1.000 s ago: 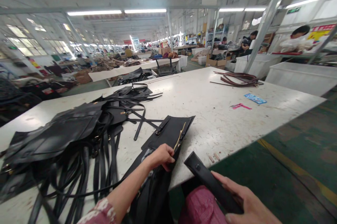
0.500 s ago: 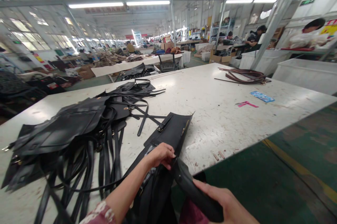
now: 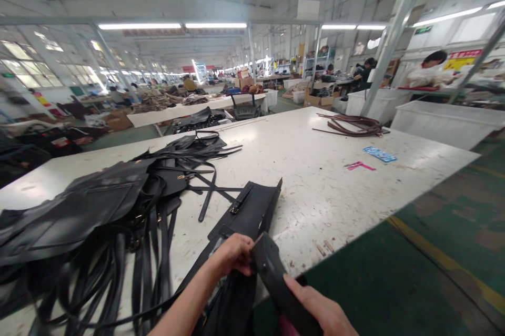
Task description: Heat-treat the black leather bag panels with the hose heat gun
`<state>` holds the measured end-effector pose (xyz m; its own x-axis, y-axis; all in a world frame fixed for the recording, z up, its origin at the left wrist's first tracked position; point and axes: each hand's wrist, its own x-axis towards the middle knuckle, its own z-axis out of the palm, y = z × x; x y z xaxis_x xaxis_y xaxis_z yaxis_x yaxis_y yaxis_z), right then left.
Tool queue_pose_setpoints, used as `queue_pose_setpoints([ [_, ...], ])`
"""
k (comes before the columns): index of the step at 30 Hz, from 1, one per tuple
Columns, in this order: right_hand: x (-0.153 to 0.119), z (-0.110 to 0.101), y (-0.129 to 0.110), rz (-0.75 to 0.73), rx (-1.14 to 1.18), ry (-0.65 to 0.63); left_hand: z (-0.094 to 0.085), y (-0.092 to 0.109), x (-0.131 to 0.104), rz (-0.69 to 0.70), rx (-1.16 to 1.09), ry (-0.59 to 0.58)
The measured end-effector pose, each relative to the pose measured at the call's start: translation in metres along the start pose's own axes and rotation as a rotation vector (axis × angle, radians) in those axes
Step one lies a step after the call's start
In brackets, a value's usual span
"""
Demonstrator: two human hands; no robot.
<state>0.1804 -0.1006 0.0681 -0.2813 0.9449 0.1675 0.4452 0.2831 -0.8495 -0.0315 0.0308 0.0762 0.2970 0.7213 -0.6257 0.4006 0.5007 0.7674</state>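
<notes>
A black leather bag (image 3: 256, 202) with a small buckled strap lies partly on the table's near edge and hangs down toward me. My left hand (image 3: 234, 253) pinches the bag's edge near a stiff, folded-over side. My right hand (image 3: 317, 302) wraps around that same black side part (image 3: 274, 267), thumb on top, off the table edge. The fingers under the leather are hidden. To the left, a heap of black leather bags (image 3: 94, 204) with long straps and metal fittings covers the table.
Brown straps (image 3: 351, 124) lie coiled at the table's far right. Pink-handled snips (image 3: 361, 165) and a blue patterned card (image 3: 379, 154) sit nearer. A white bin (image 3: 442, 120) stands beyond the table (image 3: 300, 178). Co-workers (image 3: 428, 70) are at other tables in the background.
The stiff side part has turned so that its end and flat face show more. My hands stay on the bag. The whole view has shifted slightly.
</notes>
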Motion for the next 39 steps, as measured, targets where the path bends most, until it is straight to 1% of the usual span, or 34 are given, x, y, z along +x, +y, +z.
queue_pose_setpoints([
  [3,0.008,-0.023,-0.004,0.107,0.041,0.011,-0.007,-0.002,-0.017,0.064,-0.002,-0.018],
  [5,0.009,-0.038,0.002,0.194,0.084,0.056,-0.012,-0.001,-0.033,0.106,0.004,-0.004],
  [6,0.007,-0.044,0.006,0.219,0.110,0.074,-0.016,0.002,-0.043,0.149,0.015,0.026],
  [7,0.005,-0.049,0.011,0.231,0.138,0.085,-0.019,0.008,-0.053,0.218,0.033,0.079],
  [9,-0.001,-0.056,0.022,0.243,0.199,0.093,-0.029,0.024,-0.076,0.391,0.064,0.205],
  [10,-0.004,-0.058,0.026,0.247,0.229,0.099,-0.035,0.035,-0.088,0.460,0.047,0.249],
  [11,-0.007,-0.060,0.029,0.247,0.257,0.107,-0.040,0.048,-0.101,0.503,-0.007,0.277],
  [12,-0.010,-0.062,0.031,0.246,0.280,0.119,-0.046,0.061,-0.114,0.518,-0.100,0.292],
  [13,-0.013,-0.064,0.032,0.246,0.296,0.137,-0.051,0.074,-0.125,0.514,-0.224,0.307],
  [15,-0.017,-0.070,0.030,0.252,0.304,0.186,-0.057,0.098,-0.143,0.538,-0.482,0.392],
  [17,-0.020,-0.077,0.025,0.266,0.284,0.248,-0.056,0.112,-0.148,0.563,-0.688,0.478],
  [18,-0.022,-0.081,0.023,0.276,0.269,0.281,-0.054,0.114,-0.145,0.537,-0.776,0.489],
  [19,-0.024,-0.086,0.021,0.282,0.256,0.306,-0.050,0.111,-0.138,0.476,-0.859,0.481],
  [20,-0.026,-0.090,0.020,0.289,0.248,0.324,-0.045,0.103,-0.128,0.384,-0.941,0.462],
  [21,-0.028,-0.094,0.020,0.300,0.243,0.338,-0.039,0.092,-0.115,0.279,-1.016,0.445],
  [23,-0.032,-0.101,0.024,0.343,0.241,0.344,-0.029,0.060,-0.086,0.104,-1.124,0.436],
  [25,-0.037,-0.105,0.030,0.408,0.241,0.327,-0.020,0.023,-0.058,0.042,-1.173,0.462],
  [27,-0.041,-0.106,0.038,0.481,0.254,0.287,-0.015,-0.012,-0.039,0.037,-1.192,0.506],
  [29,-0.046,-0.106,0.044,0.541,0.267,0.236,-0.015,-0.040,-0.029,0.035,-1.201,0.539],
  [30,-0.047,-0.106,0.045,0.558,0.267,0.216,-0.016,-0.050,-0.027,0.037,-1.201,0.546],
  [31,-0.049,-0.105,0.046,0.562,0.264,0.198,-0.018,-0.057,-0.026,0.043,-1.199,0.547],
  [33,-0.050,-0.103,0.043,0.537,0.264,0.163,-0.022,-0.066,-0.028,0.054,-1.191,0.529],
  [36,-0.047,-0.100,0.034,0.487,0.326,0.092,-0.025,-0.068,-0.033,0.081,-1.176,0.431],
  [39,-0.039,-0.094,0.024,0.455,0.419,0.006,-0.026,-0.070,-0.039,0.177,-1.177,0.349],
])
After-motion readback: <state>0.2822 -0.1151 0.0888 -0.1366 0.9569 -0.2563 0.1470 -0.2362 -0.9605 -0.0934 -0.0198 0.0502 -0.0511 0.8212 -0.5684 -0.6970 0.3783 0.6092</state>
